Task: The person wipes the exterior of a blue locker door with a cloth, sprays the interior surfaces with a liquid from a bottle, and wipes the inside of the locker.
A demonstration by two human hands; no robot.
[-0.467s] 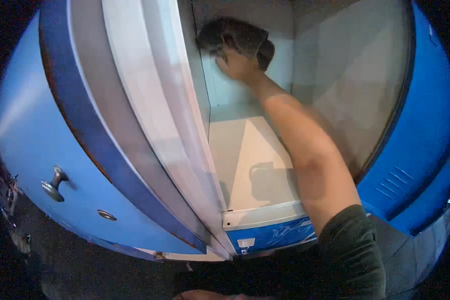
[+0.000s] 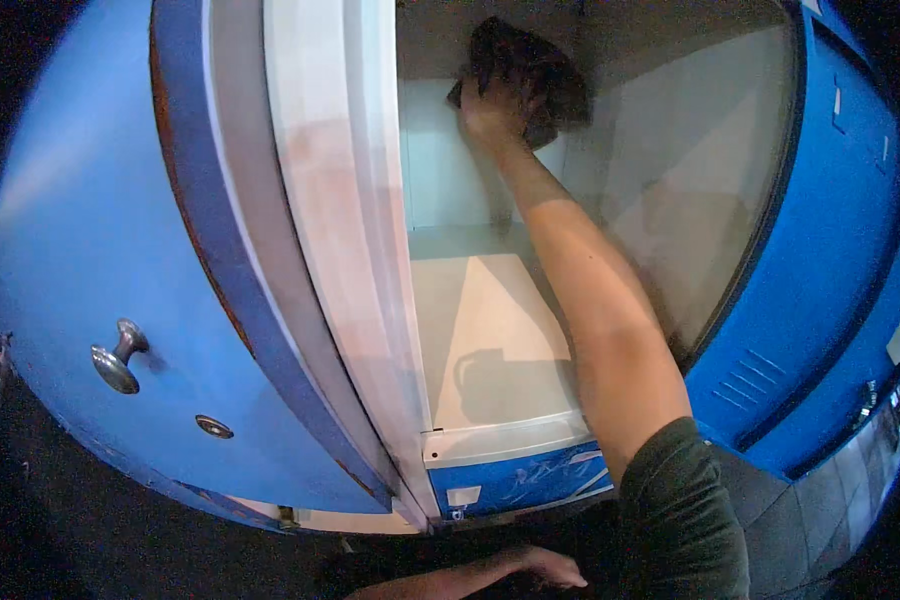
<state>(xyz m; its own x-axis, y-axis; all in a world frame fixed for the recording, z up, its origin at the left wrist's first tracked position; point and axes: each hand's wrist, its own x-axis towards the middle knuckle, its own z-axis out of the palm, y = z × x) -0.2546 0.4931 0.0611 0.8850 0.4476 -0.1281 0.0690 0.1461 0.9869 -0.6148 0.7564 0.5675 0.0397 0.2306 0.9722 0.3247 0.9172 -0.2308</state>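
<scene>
My right arm reaches deep into a cream-coloured locker (image 2: 450, 340). At its far end my right hand (image 2: 493, 115) is closed round a bunched dark brown cloth (image 2: 530, 75), held up by the upper back wall (image 2: 450, 170). Part of the fingers is covered by the cloth's folds, and its right side is blurred. My left hand (image 2: 552, 567) hangs low at the bottom of the view, in front of the locker and apart from it. Shadow covers most of its fingers, so their shape is unclear; I see nothing in it.
On the left stands a blue door (image 2: 60, 280) with a metal knob (image 2: 118, 355) and an oval lock (image 2: 214, 427). A white upright frame (image 2: 340, 200) borders the opening. A blue vented panel (image 2: 760, 330) rises at the right. Grey floor tiles (image 2: 780, 510) show below it.
My right hand has moved right along the upper back of the locker with the cloth. My left hand has come further into view, shifting right. The view has shifted slightly.
</scene>
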